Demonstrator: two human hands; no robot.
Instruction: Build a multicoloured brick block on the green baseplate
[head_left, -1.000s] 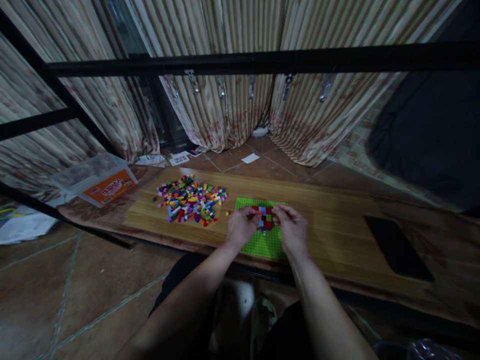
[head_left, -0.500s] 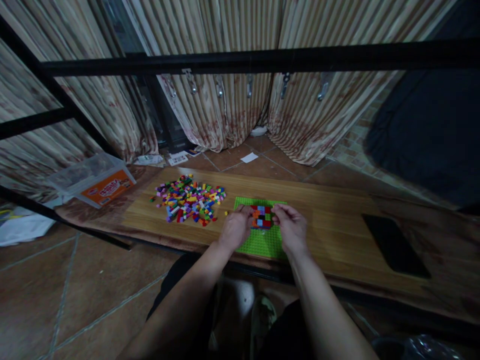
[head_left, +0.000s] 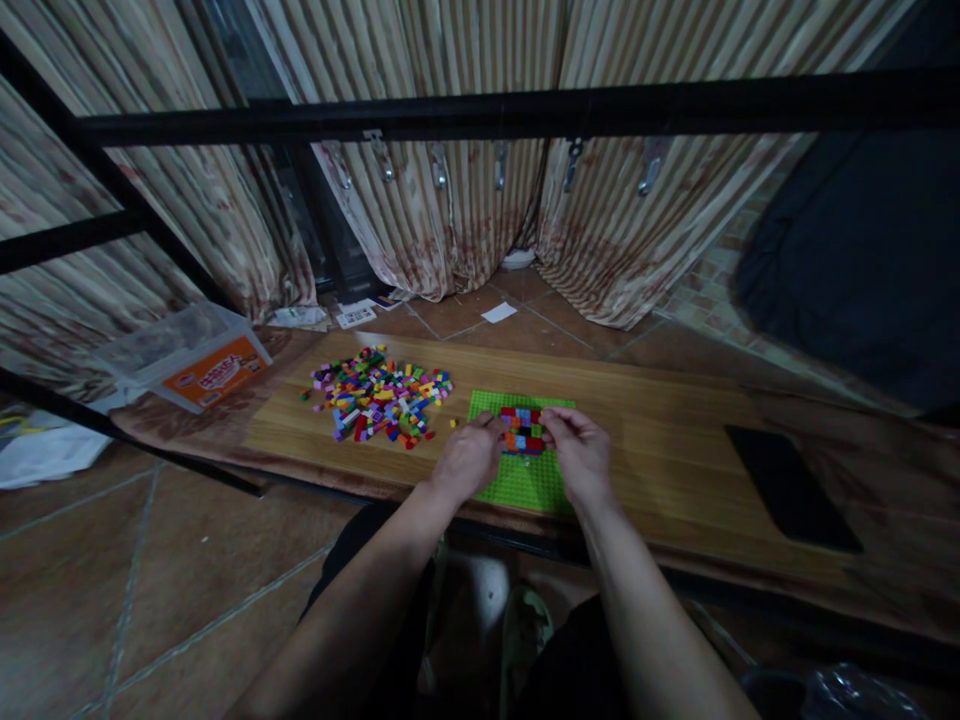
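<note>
A small block of coloured building bricks (head_left: pixel 523 431), red, blue, orange and green with a dark gap in its middle, is on or just over the green baseplate (head_left: pixel 529 490). My left hand (head_left: pixel 471 455) grips its left side, with the fingers bent against it and the fingertips partly hidden. On the right side, my right hand (head_left: pixel 581 445) pinches at the block's edge between thumb and fingers. Whether the block is pressed onto the studs or lifted slightly, I cannot tell.
A heap of loose bricks (head_left: pixel 382 395) lies left on the wooden board (head_left: pixel 660 450). Beyond it stands a clear plastic box (head_left: pixel 187 350) with an orange label. A black flat slab (head_left: pixel 791 488) lies at the right. A dark metal bar (head_left: pixel 480 110) crosses ahead, hung with hooks.
Both hands stay at the block's sides with small finger movements. An orange part in the block's upper left no longer shows, and the dark gap there looks wider.
</note>
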